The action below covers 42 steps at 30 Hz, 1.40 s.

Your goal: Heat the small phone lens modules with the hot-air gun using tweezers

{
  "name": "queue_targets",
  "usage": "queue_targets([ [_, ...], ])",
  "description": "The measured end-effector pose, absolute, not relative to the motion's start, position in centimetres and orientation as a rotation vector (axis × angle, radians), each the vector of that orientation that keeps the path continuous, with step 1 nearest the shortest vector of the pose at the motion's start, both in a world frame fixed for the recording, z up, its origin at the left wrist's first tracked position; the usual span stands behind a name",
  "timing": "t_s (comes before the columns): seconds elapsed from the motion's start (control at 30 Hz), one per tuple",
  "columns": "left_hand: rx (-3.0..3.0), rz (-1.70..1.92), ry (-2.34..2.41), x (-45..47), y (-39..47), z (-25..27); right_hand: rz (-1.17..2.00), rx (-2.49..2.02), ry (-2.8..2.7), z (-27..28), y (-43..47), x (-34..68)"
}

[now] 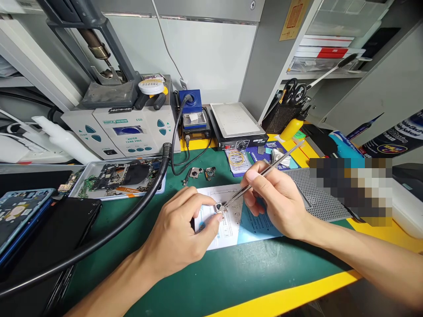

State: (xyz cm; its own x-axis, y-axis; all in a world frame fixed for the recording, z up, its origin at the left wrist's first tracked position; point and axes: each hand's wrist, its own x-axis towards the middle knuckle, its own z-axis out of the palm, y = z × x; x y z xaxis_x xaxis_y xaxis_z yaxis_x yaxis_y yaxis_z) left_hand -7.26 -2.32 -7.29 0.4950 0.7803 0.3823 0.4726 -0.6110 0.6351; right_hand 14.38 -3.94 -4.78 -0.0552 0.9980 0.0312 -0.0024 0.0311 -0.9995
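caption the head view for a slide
Left hand steadies a small part over a leaflet; right hand points tweezers at it.

Silver tweezers (277,163) and a silver-framed camera module (219,206) with a black centre show against a white and light-blue printed leaflet (231,229), over a green mat (264,264) and a yellow tabletop (297,300). At left, the hose (139,213) is black and the hot-air station (102,132) pale grey with teal buttons; at right, the pad (325,193) is grey and mesh-patterned, the far bottle (291,127) yellow.
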Motion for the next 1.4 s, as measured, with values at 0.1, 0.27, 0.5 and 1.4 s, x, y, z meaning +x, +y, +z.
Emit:
queue_targets([
  [0.1, 2.297, 0.919, 1.033, -7.26, -2.34, -7.30, 1.230, -1.164, -1.254, -4.79, -3.98, 14.37],
  [0.27, 2.300, 0.917, 1.034, -7.20, -2.35, -7.39, 1.222, -1.155, -1.257, -4.84, -4.01, 14.31],
  [0.5, 2.301, 0.919, 1.033, -7.20, -2.29, -7.46, 1.237, -1.157, -1.246, -4.83, -4.04, 14.28],
  [1.4, 2.315, 0.920, 1.042, -7.08, -2.25, -7.46, 1.189, -1.167, -1.293, -4.86, -4.16, 14.33],
])
